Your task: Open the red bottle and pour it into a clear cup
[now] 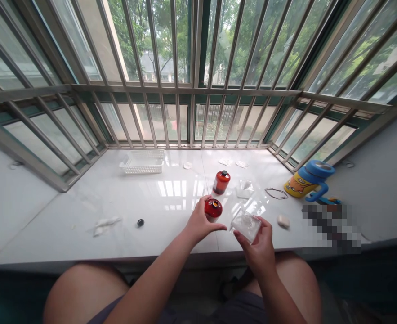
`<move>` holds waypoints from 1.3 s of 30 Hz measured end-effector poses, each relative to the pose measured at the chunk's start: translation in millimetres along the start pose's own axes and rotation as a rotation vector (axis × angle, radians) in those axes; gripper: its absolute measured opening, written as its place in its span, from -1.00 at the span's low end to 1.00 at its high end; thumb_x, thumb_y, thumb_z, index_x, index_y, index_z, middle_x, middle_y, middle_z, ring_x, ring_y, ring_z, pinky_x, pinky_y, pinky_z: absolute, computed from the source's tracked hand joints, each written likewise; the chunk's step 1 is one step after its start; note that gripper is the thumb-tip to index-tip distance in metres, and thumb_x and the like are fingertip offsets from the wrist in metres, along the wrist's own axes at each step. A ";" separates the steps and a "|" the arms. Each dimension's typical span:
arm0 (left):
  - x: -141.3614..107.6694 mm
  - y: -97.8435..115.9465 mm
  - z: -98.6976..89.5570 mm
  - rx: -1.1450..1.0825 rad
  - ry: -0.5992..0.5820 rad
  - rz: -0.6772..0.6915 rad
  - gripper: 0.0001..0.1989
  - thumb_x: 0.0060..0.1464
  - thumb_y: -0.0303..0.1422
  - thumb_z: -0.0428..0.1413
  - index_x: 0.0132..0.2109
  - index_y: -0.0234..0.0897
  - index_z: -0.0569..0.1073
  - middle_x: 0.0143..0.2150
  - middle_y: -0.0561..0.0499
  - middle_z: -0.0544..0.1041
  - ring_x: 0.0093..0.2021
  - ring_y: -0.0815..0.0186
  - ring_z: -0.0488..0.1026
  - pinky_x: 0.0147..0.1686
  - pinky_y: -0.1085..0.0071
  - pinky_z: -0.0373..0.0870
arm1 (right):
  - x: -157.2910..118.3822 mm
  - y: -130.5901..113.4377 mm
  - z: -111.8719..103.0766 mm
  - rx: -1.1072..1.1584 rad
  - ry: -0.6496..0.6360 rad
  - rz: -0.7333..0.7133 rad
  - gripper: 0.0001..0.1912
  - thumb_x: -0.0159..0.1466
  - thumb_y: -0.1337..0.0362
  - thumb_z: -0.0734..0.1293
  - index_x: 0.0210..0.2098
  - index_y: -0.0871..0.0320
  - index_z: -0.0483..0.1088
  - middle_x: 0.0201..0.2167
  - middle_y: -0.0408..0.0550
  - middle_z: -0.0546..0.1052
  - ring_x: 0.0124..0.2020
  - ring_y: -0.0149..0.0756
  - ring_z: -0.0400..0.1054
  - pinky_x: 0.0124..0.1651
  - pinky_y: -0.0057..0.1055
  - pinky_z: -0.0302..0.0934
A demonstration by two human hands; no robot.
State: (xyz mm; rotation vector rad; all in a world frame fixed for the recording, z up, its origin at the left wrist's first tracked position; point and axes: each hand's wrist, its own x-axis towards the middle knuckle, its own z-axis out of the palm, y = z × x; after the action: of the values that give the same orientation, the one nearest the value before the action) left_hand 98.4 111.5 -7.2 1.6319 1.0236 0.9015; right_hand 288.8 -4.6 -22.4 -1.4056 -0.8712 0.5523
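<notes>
An uncapped red bottle [213, 208] stands on the white ledge, its round mouth showing. My left hand [200, 222] curves around its left and near side, with the thumb stretched out to the right; the other fingers are partly hidden by the bottle. To the right, my right hand [260, 247] grips a clear, square, box-like container [246, 225], tilted, with the thumb at its near edge. Just behind the uncapped bottle is a second red bottle [222, 182] with a black cap. A loose black cap [140, 222] lies to the left.
At the back left sits a white plastic basket [142, 162]. Crumpled clear wrapping [107, 226] is at left. A clear packet [245, 189], thin cord loop [276, 193], beige lump [283, 221] and blue-yellow mug [309, 178] lie or stand rightward. Metal bars [191, 92] line the window.
</notes>
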 end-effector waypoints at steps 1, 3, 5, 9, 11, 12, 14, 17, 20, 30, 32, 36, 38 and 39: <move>3.1 -0.5 3.1 -0.009 0.015 -0.001 0.10 -0.31 -0.16 0.63 0.33 -0.13 0.28 0.35 -0.25 0.42 0.36 -0.13 0.42 0.37 -0.06 0.35 | 1.6 3.1 -0.2 0.011 -0.010 -0.005 -0.10 0.06 -0.07 0.67 0.23 0.00 0.26 0.11 0.09 0.56 0.10 0.07 0.54 0.16 -0.04 0.47; 5.0 -0.7 4.6 -0.015 0.051 0.000 -0.11 -0.21 -0.22 0.59 0.21 -0.15 0.33 0.22 -0.18 0.51 0.23 -0.03 0.52 0.27 0.01 0.44 | 4.4 8.8 -0.2 0.035 -0.056 0.001 -0.11 0.04 -0.04 0.68 0.23 0.01 0.28 0.09 0.09 0.58 0.07 0.08 0.56 0.12 -0.04 0.50; 0.7 -1.2 -0.6 -0.011 0.055 0.012 -0.22 -0.15 -0.25 0.56 0.15 -0.15 0.36 0.15 -0.14 0.54 0.16 0.02 0.55 0.22 0.05 0.46 | 5.7 11.6 0.6 0.056 -0.108 0.021 -0.11 0.04 -0.02 0.68 0.23 0.02 0.28 0.06 0.08 0.61 0.04 0.08 0.59 0.08 -0.04 0.53; -22.1 -7.4 -24.2 -0.038 -0.022 0.054 -0.32 -0.03 -0.31 0.46 0.20 -0.13 0.37 0.11 -0.07 0.56 0.11 0.09 0.57 0.18 0.12 0.50 | 2.9 7.4 5.9 0.048 -0.183 0.051 -0.13 0.11 -0.02 0.66 0.27 0.01 0.28 0.11 0.06 0.58 0.11 0.05 0.55 0.18 -0.03 0.47; -36.1 -12.6 -36.9 -0.037 -0.009 0.058 -0.33 0.01 -0.35 0.40 0.23 -0.12 0.35 0.12 -0.06 0.56 0.09 0.12 0.58 0.15 0.15 0.53 | 0.6 4.9 10.0 0.049 -0.212 0.053 -0.14 0.11 -0.03 0.65 0.27 0.00 0.28 0.11 0.05 0.57 0.13 0.04 0.52 0.20 -0.03 0.45; -42.7 -15.4 -42.4 -0.023 0.022 0.060 -0.33 0.01 -0.36 0.39 0.24 -0.12 0.34 0.13 -0.07 0.55 0.09 0.12 0.58 0.14 0.16 0.53 | -0.4 4.6 12.2 0.056 -0.225 0.054 -0.14 0.11 -0.03 0.66 0.27 -0.01 0.28 0.11 0.05 0.56 0.14 0.04 0.51 0.20 -0.03 0.45; -54.3 -20.9 -50.8 0.026 0.098 0.065 -0.33 -0.02 -0.36 0.41 0.21 -0.12 0.35 0.15 -0.07 0.53 0.12 0.10 0.57 0.16 0.15 0.53 | -2.3 6.4 16.7 0.074 -0.260 0.060 -0.14 0.10 -0.01 0.66 0.27 -0.02 0.27 0.12 0.06 0.54 0.14 0.04 0.50 0.19 -0.04 0.45; -66.2 -27.6 -57.6 0.043 0.203 0.026 -0.24 -0.15 -0.31 0.52 0.17 -0.12 0.36 0.16 -0.07 0.53 0.14 0.06 0.56 0.19 0.09 0.52 | -5.8 12.4 23.8 0.102 -0.312 0.063 -0.14 0.12 0.03 0.66 0.27 -0.04 0.24 0.16 0.07 0.51 0.16 0.02 0.49 0.21 -0.04 0.45; -72.4 -29.7 -62.2 -0.052 0.256 -0.038 -0.09 -0.34 -0.26 0.62 0.15 -0.13 0.36 0.15 -0.10 0.55 0.16 0.00 0.57 0.19 0.05 0.55 | -10.1 16.8 30.6 0.129 -0.342 0.043 -0.16 0.12 0.06 0.67 0.24 -0.03 0.22 0.16 0.08 0.50 0.15 0.01 0.50 0.20 -0.02 0.46; -77.9 -30.7 -70.1 -0.101 0.158 -0.016 -0.22 -0.01 -0.30 0.44 0.30 -0.13 0.29 0.21 -0.14 0.54 0.15 0.06 0.59 0.23 0.06 0.52 | -15.4 11.5 42.7 0.141 -0.496 0.027 -0.18 0.10 0.07 0.68 0.20 -0.06 0.24 0.17 0.05 0.49 0.16 0.02 0.50 0.18 -0.06 0.48; -76.3 -35.2 -64.4 -0.089 0.211 -0.035 -0.10 -0.14 -0.27 0.52 0.29 -0.13 0.27 0.17 -0.12 0.54 0.13 0.04 0.59 0.22 0.04 0.52 | -15.9 12.2 44.0 0.168 -0.494 0.049 -0.18 0.12 0.03 0.66 0.23 -0.06 0.23 0.14 0.04 0.50 0.13 0.00 0.51 0.14 -0.10 0.48; -71.5 -38.3 -60.4 -0.105 0.232 -0.083 0.00 -0.44 -0.21 0.65 0.13 -0.13 0.31 0.06 -0.08 0.59 0.09 0.00 0.61 0.17 0.03 0.55 | -15.2 20.1 44.5 0.225 -0.523 0.106 -0.16 0.14 -0.03 0.64 0.27 -0.05 0.24 0.15 0.06 0.51 0.13 0.02 0.50 0.12 -0.12 0.47; -70.2 -34.5 -64.7 -0.062 0.199 -0.084 -0.07 -0.37 -0.19 0.63 0.12 -0.13 0.34 0.07 -0.09 0.60 0.09 -0.01 0.61 0.17 0.02 0.55 | -14.2 25.6 44.5 0.267 -0.525 0.137 -0.15 0.14 -0.06 0.64 0.28 -0.05 0.24 0.16 0.07 0.53 0.15 0.04 0.50 0.14 -0.10 0.46; -70.0 -31.2 -68.1 -0.027 0.170 -0.072 -0.12 -0.28 -0.18 0.61 0.15 -0.13 0.35 0.11 -0.11 0.60 0.12 0.00 0.60 0.18 0.03 0.54 | -13.7 27.9 44.6 0.289 -0.518 0.147 -0.14 0.13 -0.08 0.63 0.28 -0.05 0.25 0.16 0.07 0.54 0.15 0.05 0.50 0.15 -0.10 0.46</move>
State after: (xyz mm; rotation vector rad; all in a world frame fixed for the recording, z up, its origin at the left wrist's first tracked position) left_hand 4.4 75.4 -26.1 1.5059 1.1731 1.0145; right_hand 249.9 15.1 -54.8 -1.0795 -1.0484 1.1407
